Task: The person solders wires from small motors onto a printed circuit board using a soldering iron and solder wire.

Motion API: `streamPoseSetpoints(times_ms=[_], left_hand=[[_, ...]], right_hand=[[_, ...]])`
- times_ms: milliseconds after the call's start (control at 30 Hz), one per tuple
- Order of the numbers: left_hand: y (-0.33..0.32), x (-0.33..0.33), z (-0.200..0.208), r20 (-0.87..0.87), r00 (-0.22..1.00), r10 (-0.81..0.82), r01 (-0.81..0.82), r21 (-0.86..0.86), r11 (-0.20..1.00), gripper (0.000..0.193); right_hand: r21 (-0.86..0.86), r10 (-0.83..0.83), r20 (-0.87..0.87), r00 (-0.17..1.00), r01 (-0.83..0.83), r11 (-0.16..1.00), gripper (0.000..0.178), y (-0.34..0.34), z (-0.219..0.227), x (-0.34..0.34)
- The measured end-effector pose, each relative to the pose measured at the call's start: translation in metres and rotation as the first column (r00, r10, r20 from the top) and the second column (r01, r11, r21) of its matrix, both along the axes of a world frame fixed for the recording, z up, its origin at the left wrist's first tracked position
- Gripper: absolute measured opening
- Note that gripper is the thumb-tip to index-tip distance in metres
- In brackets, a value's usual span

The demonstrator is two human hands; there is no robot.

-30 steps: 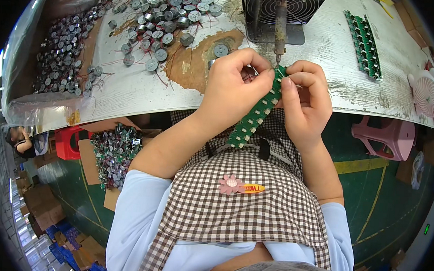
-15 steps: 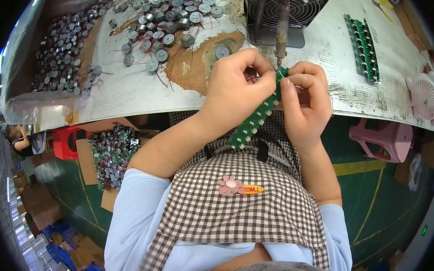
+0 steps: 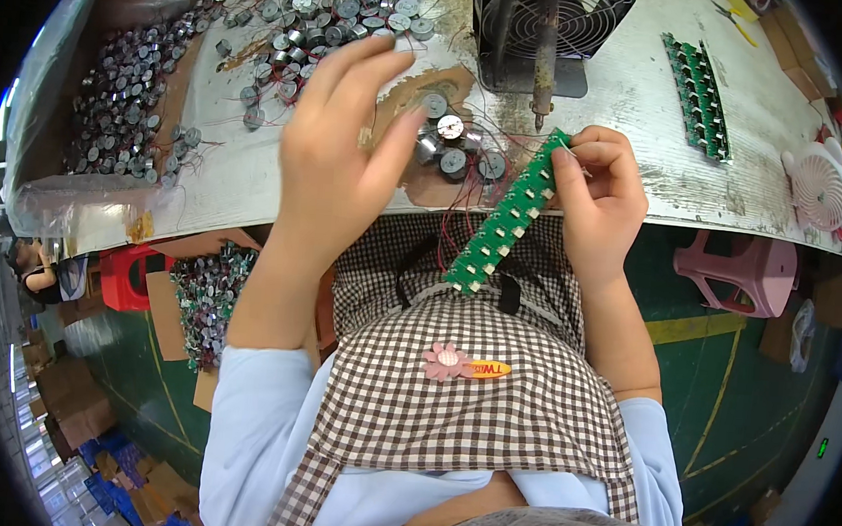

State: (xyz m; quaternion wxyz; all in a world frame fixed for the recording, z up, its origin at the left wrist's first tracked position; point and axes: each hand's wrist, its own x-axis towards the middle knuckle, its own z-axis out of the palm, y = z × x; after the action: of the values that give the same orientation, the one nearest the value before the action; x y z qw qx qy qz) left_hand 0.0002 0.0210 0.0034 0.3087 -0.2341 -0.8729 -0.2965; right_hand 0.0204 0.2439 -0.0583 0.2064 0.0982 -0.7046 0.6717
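My right hand [image 3: 606, 202] grips the upper end of a long green circuit board strip [image 3: 508, 222] with small white parts along it. The strip slants down toward my apron, and a thin pale wire-like piece shows at the fingertips. Right above the strip's upper end hangs the tip of a soldering iron [image 3: 542, 97], a small distance off. My left hand [image 3: 336, 152] is raised with fingers spread and nothing visible in it, close to a pile of small round motors [image 3: 334, 31] with red wires. Several motors [image 3: 453, 162] lie beside the strip, their thin wires running toward it.
A black-framed fan [image 3: 561, 26] stands behind the iron. More green strips [image 3: 697, 97], cutters [image 3: 739, 24] and a small white fan [image 3: 819, 186] are on the right. Left is a plastic-lined box of motors [image 3: 127, 100]. Below the table edge sit a carton [image 3: 172, 320] and pink stool [image 3: 737, 268].
My left hand has let go near the strip's upper end and moved left toward the motor pile, fingers opening. The strip's upper end has come slightly away from the iron's tip; motors beside it are now uncovered.
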Motion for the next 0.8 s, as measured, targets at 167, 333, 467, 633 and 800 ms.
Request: streamPoseSetpoints(times_ms=[167,333,467,633,800], left_hand=[[-0.001,0.06,-0.035,0.055,0.923,-0.382,0.376,-0.348,0.859,0.033],[0.001,0.051,-0.023,0.174,0.802,-0.571,0.501,0.323,0.803,0.037],[0.012,0.044,-0.027,0.121,0.746,-0.655,0.075,0.961,0.264,0.014],[0.025,0.054,-0.022,0.187,0.884,-0.429,0.122,0.793,0.597,0.016],[0.004,0.052,-0.007,0.136,0.563,-0.815,-0.191,0.981,0.031,0.015]], right_hand=[[-0.139,0.008,0.206,0.979,0.021,0.99,0.007,0.003,0.008,0.001],[0.238,-0.128,0.008,0.992,0.122,0.963,0.013,0.001,0.012,0.011],[0.496,0.08,-0.586,0.806,0.278,0.823,0.032,0.008,0.027,0.024],[0.444,0.263,-0.312,0.913,-0.104,0.89,0.019,-0.035,0.035,0.027],[0.454,0.264,-0.511,0.818,-0.003,0.891,0.008,-0.052,0.045,0.024]])
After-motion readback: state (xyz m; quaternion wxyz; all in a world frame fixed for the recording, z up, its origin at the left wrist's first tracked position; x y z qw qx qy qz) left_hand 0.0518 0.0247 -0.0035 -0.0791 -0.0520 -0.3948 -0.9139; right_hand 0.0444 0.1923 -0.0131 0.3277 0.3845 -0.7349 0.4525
